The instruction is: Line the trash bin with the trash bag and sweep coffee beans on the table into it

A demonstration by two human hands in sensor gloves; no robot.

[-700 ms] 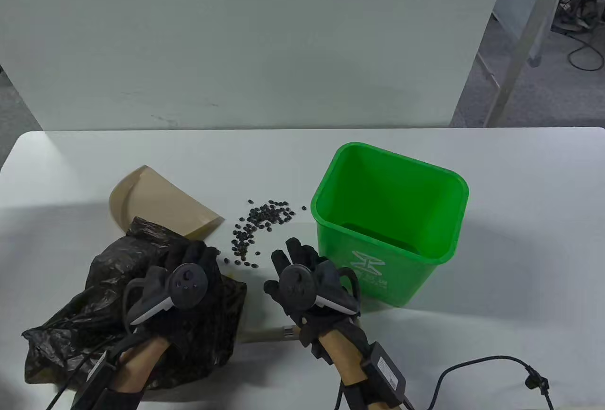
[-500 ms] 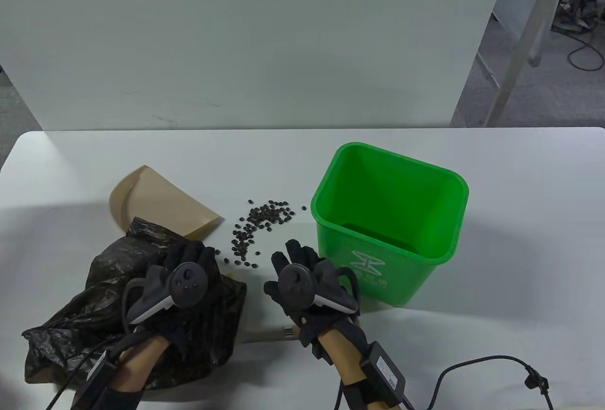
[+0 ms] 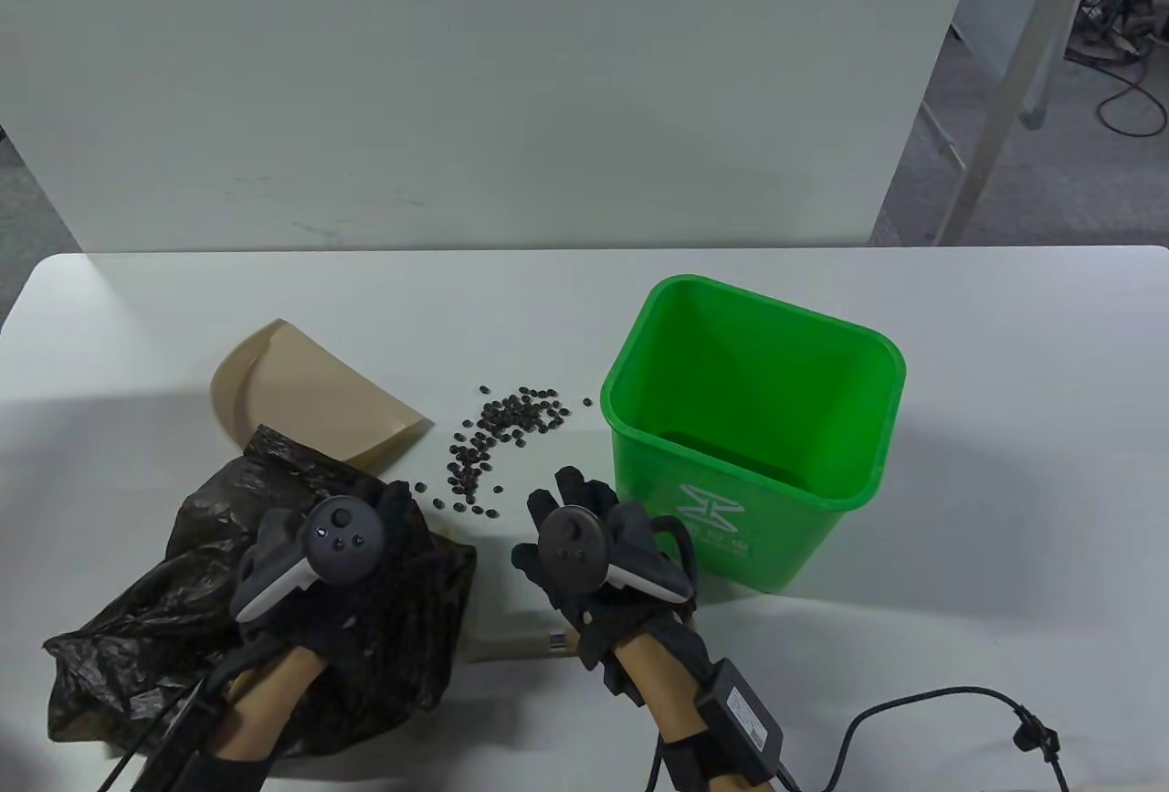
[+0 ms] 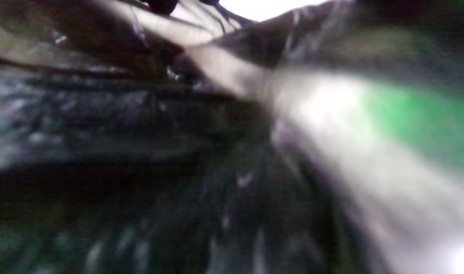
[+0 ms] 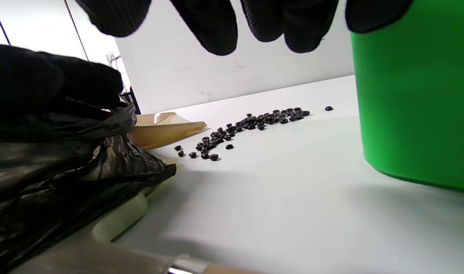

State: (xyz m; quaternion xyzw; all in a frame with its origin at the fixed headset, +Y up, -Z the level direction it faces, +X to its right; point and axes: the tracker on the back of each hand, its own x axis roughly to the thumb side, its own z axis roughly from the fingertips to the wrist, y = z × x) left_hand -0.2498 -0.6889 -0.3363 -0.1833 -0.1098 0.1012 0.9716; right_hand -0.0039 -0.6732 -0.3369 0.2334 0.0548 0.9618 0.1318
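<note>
The left wrist view is a blur of black trash bag film, with an unreadable green smear at right. In the table view, the left hand covers its own fingers, so its grip cannot be told. The bag hides most of a beige handle, and the right hand's fingers are cut off by the right wrist view's top edge.

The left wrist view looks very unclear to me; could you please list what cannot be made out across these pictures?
- Left wrist view: motion blur; only the black trash bag and a green smear show, so the left hand's grip is unreadable.
- Table view: the tracker covers the left fingers on the bag.
- Table view: the brush handle runs under the bag and the right hand; its head is hidden.
- Table view: the green trash bin's floor is shadowed.
</note>
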